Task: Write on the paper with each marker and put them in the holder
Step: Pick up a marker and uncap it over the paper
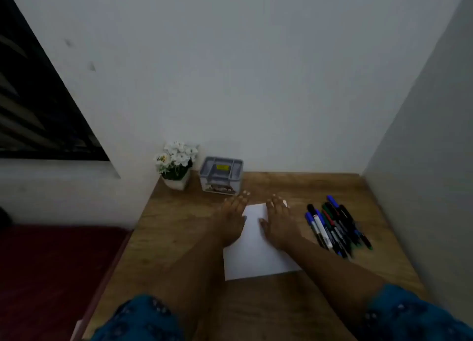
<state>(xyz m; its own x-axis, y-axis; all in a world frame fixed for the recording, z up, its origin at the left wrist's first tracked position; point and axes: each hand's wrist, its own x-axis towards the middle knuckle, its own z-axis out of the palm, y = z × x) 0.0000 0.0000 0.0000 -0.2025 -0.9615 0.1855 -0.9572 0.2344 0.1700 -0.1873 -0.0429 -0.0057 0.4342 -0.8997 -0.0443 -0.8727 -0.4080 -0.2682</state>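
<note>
**Both hands flat on the paper**

At centre frame the left hand (231,219) and right hand (277,220) lie flat, fingers straight, on the white paper (256,256), grasping nothing. The markers (335,228) lie heaped to the paper's right on the wooden desk (179,225). The grey holder (221,174) stands above, beside potted white flowers (176,161).

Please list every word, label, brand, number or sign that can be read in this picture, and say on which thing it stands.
None can be read.
Holder: a yellow label inside and a printed picture on its front, both too blurred to read.
Markers: printing on the barrels, too small and blurred to read.
Paper: blank where it shows between the left hand and the right hand.
</note>
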